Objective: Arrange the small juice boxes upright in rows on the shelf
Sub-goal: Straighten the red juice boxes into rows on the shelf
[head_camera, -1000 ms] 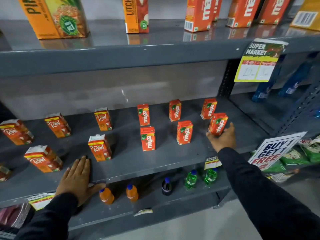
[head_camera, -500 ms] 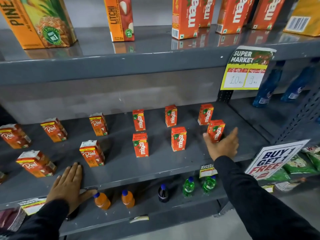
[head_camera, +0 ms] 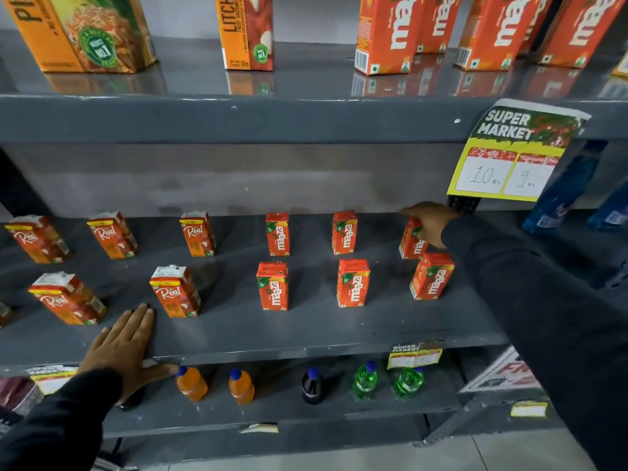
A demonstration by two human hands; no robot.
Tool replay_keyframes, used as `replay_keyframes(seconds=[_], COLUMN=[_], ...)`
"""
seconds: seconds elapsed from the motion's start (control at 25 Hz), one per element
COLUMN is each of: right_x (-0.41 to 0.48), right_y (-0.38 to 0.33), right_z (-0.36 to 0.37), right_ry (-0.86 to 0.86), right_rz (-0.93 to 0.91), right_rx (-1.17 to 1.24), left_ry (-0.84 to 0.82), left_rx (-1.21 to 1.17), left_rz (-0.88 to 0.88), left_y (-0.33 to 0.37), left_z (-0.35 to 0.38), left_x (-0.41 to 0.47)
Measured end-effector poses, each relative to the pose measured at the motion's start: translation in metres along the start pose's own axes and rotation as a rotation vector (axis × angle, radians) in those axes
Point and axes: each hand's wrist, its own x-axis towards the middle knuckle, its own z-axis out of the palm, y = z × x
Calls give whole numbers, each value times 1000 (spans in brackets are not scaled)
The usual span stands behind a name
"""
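6 small Maaza juice boxes stand upright on the middle shelf (head_camera: 238, 331), 2 rows of 3, toward its right end. Back row: left box (head_camera: 277, 234), middle box (head_camera: 344, 232), right box (head_camera: 411, 243). Front row: left box (head_camera: 273, 286), middle box (head_camera: 353, 283), right box (head_camera: 432, 276), which leans slightly.

Right hand (head_camera: 430, 223): reaches over the back-right Maaza box, fingers closed on its top, thumb down the box's front face. The hand hides the box's upper part.

Left hand (head_camera: 117, 348): flat, fingers spread and released, palm on the shelf's front edge toward the left end, thumb hanging below the lip. Fingertips just beside the front Real box (head_camera: 175, 291), not touching as far as I can tell.

5 Real juice boxes fill the shelf's left half, all tilted in this wide view: 3 at the back (head_camera: 37, 237) (head_camera: 112, 234) (head_camera: 198, 233), 2 at the front, the second at (head_camera: 66, 297).

Upper shelf: tall cartons, pineapple (head_camera: 85, 32), litchi (head_camera: 245, 30), several large Maaza cartons (head_camera: 390, 32). A yellow price tag (head_camera: 509, 158) hangs from that shelf's front edge at right.

Lower shelf: 2 orange bottles (head_camera: 192, 384), 1 dark bottle (head_camera: 311, 385), 2 green bottles (head_camera: 365, 380).

Both sleeves dark.
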Motion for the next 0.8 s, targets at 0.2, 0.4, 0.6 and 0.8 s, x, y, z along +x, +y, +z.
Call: replay_keyframes(seconds=[0.2,0.4,0.6,0.8], right_x=[21,31,22,39], right_y=[11,11,-15,-85], right_z=[5,5,-12,0], right_ry=[-58,-50,16,9], right_rz=[-1,-14,-86,-279], right_rx=[-133,-208,-69,56], left_ry=[32,40,23,0], left_rx=[-4,1,23,38], left_rz=[2,1,-3,-16], left_y=[2,2,3,3], left_z=[0,-2,-4,-8], left_x=[-2,-1,-1,-1])
